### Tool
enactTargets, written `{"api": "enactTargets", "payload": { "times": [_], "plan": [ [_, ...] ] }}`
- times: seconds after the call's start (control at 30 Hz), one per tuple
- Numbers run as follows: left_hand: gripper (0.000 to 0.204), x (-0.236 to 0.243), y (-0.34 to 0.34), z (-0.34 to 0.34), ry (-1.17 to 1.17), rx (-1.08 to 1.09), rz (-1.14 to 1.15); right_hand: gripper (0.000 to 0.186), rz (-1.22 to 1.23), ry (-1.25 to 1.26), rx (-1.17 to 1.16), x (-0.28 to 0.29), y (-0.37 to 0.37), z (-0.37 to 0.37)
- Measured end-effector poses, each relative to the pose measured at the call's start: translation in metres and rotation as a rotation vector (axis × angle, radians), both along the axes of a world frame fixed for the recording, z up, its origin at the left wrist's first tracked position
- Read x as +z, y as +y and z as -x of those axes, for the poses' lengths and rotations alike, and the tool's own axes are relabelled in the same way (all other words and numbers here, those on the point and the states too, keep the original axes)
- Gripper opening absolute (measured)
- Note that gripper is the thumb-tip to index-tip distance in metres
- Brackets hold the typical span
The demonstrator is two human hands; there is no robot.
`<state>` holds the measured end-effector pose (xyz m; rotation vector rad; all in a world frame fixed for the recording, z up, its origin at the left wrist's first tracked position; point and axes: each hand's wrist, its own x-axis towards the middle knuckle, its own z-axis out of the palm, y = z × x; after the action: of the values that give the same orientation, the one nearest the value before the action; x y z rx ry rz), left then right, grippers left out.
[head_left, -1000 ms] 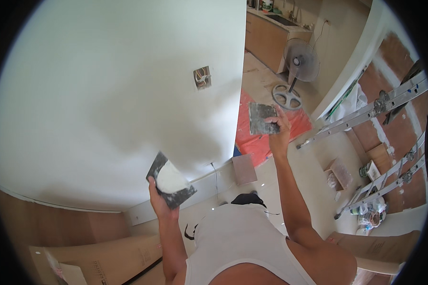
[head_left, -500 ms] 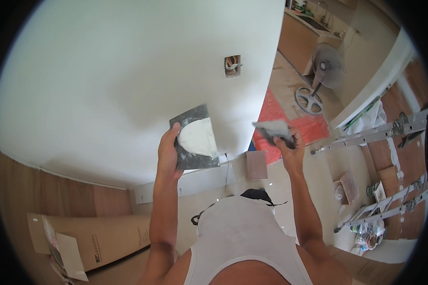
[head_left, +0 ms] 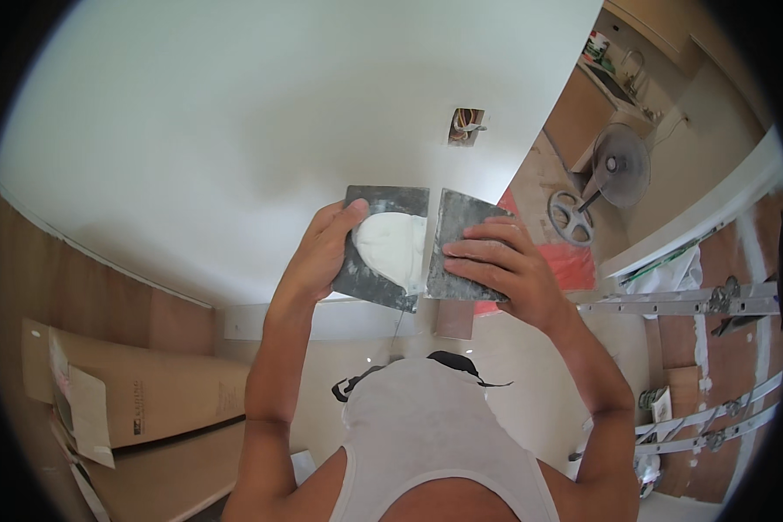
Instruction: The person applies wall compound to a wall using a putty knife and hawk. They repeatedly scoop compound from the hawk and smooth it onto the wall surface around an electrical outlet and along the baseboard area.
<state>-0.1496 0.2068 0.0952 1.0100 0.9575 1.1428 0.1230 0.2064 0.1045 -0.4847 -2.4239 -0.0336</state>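
My left hand is closed on the left edge of a dark, flat putty board, its thumb lying on top. A smooth, rounded mound of white putty covers the right middle of that board. Gripped in my right hand is a dark rectangular putty spreader smudged with white, with my fingers lying across its face. A narrow gap separates the two tools, their straight edges side by side. Both are held in front of a white wall.
An electrical box with bare wires is set into the wall. A pedestal fan stands beyond the wall's edge, near red floor sheeting. Ladders are at the right. A large cardboard box lies at the lower left.
My right hand has moved left with the spreader and turned it flat, so it now sits beside the putty board. The view has shifted, with the wall box now farther right.
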Motion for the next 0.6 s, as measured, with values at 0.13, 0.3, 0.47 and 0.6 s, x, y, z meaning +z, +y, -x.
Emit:
{"api": "enactTargets", "payload": {
  "times": [0.13,0.3,0.47,0.6],
  "plan": [
    [0.038,0.002,-0.001,-0.016,-0.033,-0.039,0.015,0.036,-0.014,-0.062,0.042,0.010,0.005,-0.008],
    [0.037,-0.003,-0.001,-0.039,-0.025,-0.023,-0.041,0.033,-0.027,-0.115,0.079,0.022,0.006,-0.024],
    [0.037,-0.015,0.006,-0.067,0.025,0.043,-0.044,0.033,-0.063,-0.230,0.101,0.015,0.024,-0.055],
    [0.037,-0.019,-0.002,-0.075,-0.004,0.214,-0.003,0.039,0.610,0.076,0.024,-0.002,0.065,-0.105]
  ]
}}
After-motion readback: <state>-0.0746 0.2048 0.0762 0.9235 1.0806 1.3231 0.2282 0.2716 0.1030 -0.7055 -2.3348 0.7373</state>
